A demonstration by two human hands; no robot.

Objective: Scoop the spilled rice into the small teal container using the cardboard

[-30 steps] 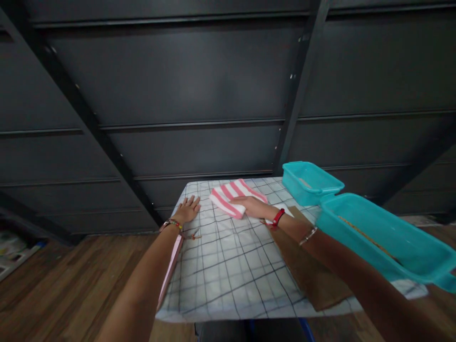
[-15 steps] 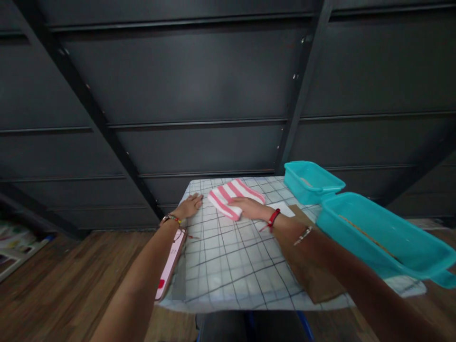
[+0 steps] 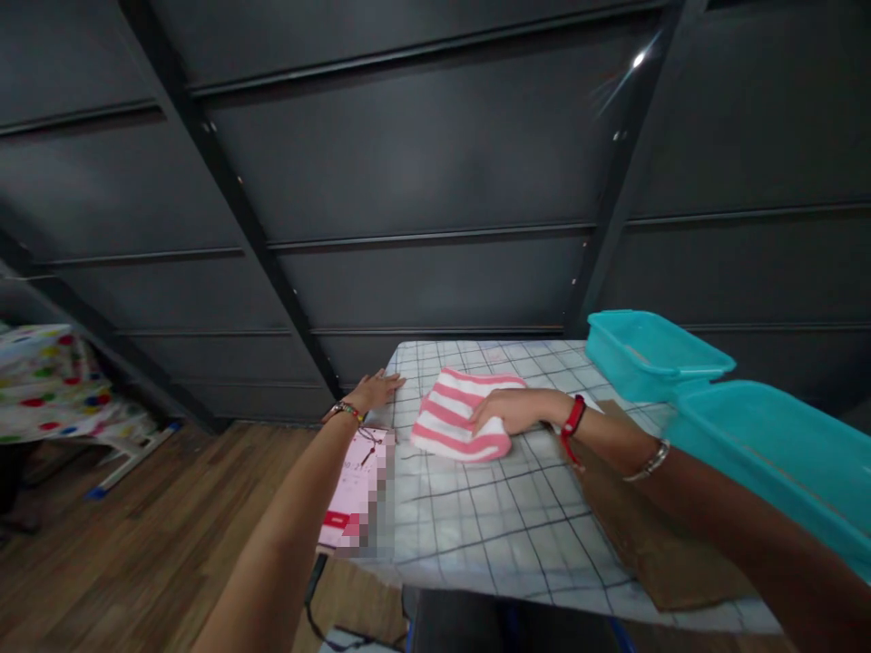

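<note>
A pink-and-white striped cloth [image 3: 453,413] lies on the table with a checked white cover [image 3: 455,526]. From above, my right hand [image 3: 509,410] grips its right part with curled fingers; the fingertips are partly sunk in the fabric. My left hand [image 3: 376,391] rests flat on the table's far left edge, fingers stretched out and holding nothing. Below its wrist, along the left edge, lies a phone with a pink screen [image 3: 348,481], its right side blurred by blocks.
Two turquoise plastic containers [image 3: 653,349] stand at the table's right side. A flat brown sheet [image 3: 646,544] lies beneath my right forearm. Dark metal panels [image 3: 435,181] rise behind the table. At far left stands another table with a dotted cover [image 3: 61,390].
My right hand and the striped cloth have moved nearer to me across the table. My left hand stays at the left edge. The camera view has turned left.
</note>
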